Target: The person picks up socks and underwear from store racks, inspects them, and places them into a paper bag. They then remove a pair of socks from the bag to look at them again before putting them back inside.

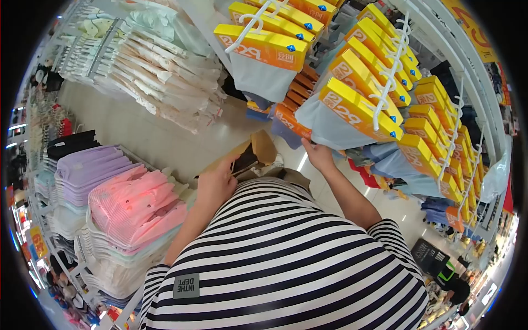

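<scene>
My left hand (217, 180) is closed around the handle of a brown paper bag (264, 147), which hangs open-mouthed in front of my body. Dark contents show faintly inside it. With thumb and fingers at its lower right corner, my right hand (320, 156) pinches a packaged garment (290, 122) with an orange header card marked 29. That package hangs low on the rack, and its blue-grey fabric shows under the card. Just above my right hand, several larger packages with yellow-orange headers (357, 113) hang from a white hook (385, 91).
Pink tops (132, 206) and purple tops (93, 170) hang in rows at the left. Pale garments (165, 82) hang from a rail at the upper left. More yellow-headed packages (434, 154) fill hooks at the right. A person (455, 289) is at the lower right.
</scene>
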A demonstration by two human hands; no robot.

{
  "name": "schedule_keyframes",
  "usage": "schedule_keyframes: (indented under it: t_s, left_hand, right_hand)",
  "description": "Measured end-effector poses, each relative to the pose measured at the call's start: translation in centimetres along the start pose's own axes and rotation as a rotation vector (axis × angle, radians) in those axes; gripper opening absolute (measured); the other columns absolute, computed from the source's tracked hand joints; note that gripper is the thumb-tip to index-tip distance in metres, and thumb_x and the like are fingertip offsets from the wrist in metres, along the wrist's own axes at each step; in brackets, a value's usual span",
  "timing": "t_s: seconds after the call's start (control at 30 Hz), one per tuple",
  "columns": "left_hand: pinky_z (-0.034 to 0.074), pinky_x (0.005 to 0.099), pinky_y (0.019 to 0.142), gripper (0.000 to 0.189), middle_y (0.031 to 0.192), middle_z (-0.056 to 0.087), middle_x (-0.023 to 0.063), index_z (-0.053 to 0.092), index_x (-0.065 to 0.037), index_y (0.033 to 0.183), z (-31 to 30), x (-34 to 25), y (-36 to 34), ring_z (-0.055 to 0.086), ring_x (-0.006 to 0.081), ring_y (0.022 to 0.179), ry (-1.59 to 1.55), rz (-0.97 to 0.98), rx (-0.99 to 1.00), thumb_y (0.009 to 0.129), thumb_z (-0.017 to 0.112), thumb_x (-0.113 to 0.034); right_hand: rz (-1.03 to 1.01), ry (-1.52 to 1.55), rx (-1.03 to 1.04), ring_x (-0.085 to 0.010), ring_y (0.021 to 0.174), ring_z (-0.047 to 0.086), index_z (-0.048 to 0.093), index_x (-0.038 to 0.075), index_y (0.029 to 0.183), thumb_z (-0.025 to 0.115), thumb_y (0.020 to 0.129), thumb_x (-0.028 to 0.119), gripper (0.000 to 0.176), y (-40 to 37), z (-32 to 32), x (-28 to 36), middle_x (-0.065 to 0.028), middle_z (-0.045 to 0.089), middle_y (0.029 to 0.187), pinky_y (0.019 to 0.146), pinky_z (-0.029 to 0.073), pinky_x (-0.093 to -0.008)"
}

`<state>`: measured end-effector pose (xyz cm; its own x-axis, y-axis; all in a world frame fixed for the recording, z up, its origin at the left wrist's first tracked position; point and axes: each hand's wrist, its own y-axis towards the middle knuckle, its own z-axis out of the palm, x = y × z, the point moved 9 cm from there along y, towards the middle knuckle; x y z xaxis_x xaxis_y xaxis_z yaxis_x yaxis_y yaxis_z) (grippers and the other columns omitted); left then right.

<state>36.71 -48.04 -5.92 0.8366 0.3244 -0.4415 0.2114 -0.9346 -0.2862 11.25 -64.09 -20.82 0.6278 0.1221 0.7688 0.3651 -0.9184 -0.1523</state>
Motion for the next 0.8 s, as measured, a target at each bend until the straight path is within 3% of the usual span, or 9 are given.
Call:
schedule_keyframes:
  t_s: [0.07,0.17,0.27,0.33,0.47,0.53,0.6,0.7,0.8]
  left_hand:
    - [0.049,0.0443,0.058,0.052,0.077,0.065,0.0121,0.052,-0.021,0.125,-0.8,0.1,-0.2,0.063,0.0329,0.065,0.026,0.088,-0.063,0.074,0.059,-0.012]
    - [0.047,0.0394,0.053,0.054,0.071,0.063,0.0072,0.053,-0.02,0.126,-1.5,0.5,-0.2,0.061,0.0276,0.059,-0.062,0.229,-0.076,0.075,0.068,-0.016]
    - [0.046,0.0353,0.052,0.061,0.068,0.061,0.0045,0.053,-0.02,0.127,-1.6,1.1,0.4,0.059,0.0244,0.056,-0.196,0.312,-0.059,0.072,0.078,-0.025]
    - [0.046,0.031,0.053,0.072,0.066,0.058,0.0026,0.05,-0.016,0.131,-1.0,1.6,1.5,0.057,0.0193,0.055,-0.315,0.33,0.019,0.068,0.082,-0.031]
    - [0.048,0.0267,0.06,0.086,0.073,0.06,0.0022,0.043,-0.008,0.135,2.5,2.0,3.6,0.057,0.0133,0.061,-0.595,0.43,0.318,0.063,0.086,-0.027]
    - [0.049,0.0263,0.063,0.088,0.074,0.059,0.0026,0.044,-0.007,0.134,1.7,-0.7,2.9,0.057,0.0141,0.063,-0.473,0.543,0.435,0.061,0.087,-0.027]
    - [0.047,0.0223,0.062,0.09,0.073,0.055,0.0007,0.04,-0.009,0.137,3.7,-1.7,2.4,0.054,0.0089,0.065,-0.371,0.665,0.525,0.062,0.088,-0.019]
    - [0.048,0.0256,0.064,0.092,0.076,0.056,0.0024,0.04,-0.009,0.137,4.5,-4.9,0.7,0.056,0.013,0.066,-0.267,0.822,0.621,0.061,0.089,-0.026]
    - [0.051,0.0314,0.071,0.095,0.086,0.058,0.0063,0.038,-0.009,0.139,6.5,-9.1,-2.4,0.061,0.0201,0.077,-0.238,1.017,0.721,0.062,0.086,-0.033]
  right_hand:
    - [0.167,-0.009,-0.05,-0.0319,0.093,0.062,0.062,0.004,0.112,0.06,0.089,0.032,0.037,-1.3,0.8,-1.7,-0.0182,0.066,0.104,0.082,0.049,-0.0399]
    - [0.2,-0.001,0.063,-0.0305,0.093,0.064,0.063,0.002,0.108,0.06,0.089,0.028,0.032,-4.3,2.2,-0.2,-0.0179,0.067,0.1,0.082,0.05,-0.0377]
    - [0.091,0.352,0.117,-0.0303,0.09,0.065,0.064,0.003,0.105,0.062,0.088,0.022,0.026,-6.4,2.5,6.4,-0.0156,0.068,0.096,0.079,0.051,-0.0368]
    - [-0.2,0.204,0.029,-0.0307,0.082,0.064,0.066,0.004,0.098,0.063,0.086,0.016,0.018,-7.4,1.5,13.1,-0.013,0.067,0.09,0.074,0.051,-0.0369]
    - [-0.37,-0.013,0.089,-0.0316,0.076,0.064,0.068,0.005,0.096,0.059,0.083,0.016,0.018,-7.9,6.3,17.7,-0.0138,0.066,0.084,0.068,0.051,-0.0413]
    - [-0.167,-0.218,0.216,-0.0335,0.079,0.064,0.068,0.006,0.093,0.056,0.08,0.017,0.02,-7.6,8.6,17.8,-0.015,0.066,0.083,0.069,0.05,-0.0432]
    - [-0.133,-0.242,0.278,-0.0351,0.079,0.064,0.067,0.007,0.09,0.056,0.078,0.016,0.019,-8.9,9.8,18.5,-0.0147,0.066,0.082,0.068,0.05,-0.0435]
    - [0.014,-0.151,0.181,-0.0348,0.079,0.064,0.063,0.006,0.089,0.058,0.077,0.018,0.017,-11.9,8.8,17.1,-0.0165,0.065,0.084,0.069,0.05,-0.0431]
    - [0.123,-0.137,-0.01,-0.0331,0.08,0.065,0.065,0.009,0.083,0.061,0.075,0.022,0.016,-15.8,9.0,12.7,-0.0151,0.067,0.084,0.069,0.051,-0.042]
